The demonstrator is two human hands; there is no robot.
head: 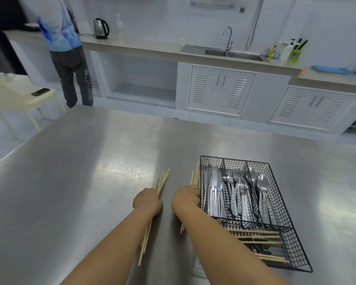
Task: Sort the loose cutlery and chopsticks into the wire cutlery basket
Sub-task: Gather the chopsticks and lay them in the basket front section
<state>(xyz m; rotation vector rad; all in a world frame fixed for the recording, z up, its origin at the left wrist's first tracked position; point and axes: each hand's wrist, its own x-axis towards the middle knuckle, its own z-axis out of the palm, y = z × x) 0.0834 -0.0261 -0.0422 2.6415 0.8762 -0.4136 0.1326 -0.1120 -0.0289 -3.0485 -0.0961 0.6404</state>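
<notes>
A black wire cutlery basket (275, 167) sits on the steel table at the right. Its three long compartments hold knives (214, 192), forks (237, 192) and spoons (262, 188). The near crosswise compartment holds several wooden chopsticks (261, 237). My left hand (147, 201) is shut on a bundle of chopsticks (162, 181) that pokes out both ways. My right hand (186, 198) grips a second bundle of chopsticks (195, 175) right against the basket's left wall.
The steel table (90, 161) spreads wide to the left and far side. Beyond it stand a counter with a sink (234, 53) and a kettle (100, 28), a person (70, 58) at the far left, and a cream chair (19, 95) with a phone.
</notes>
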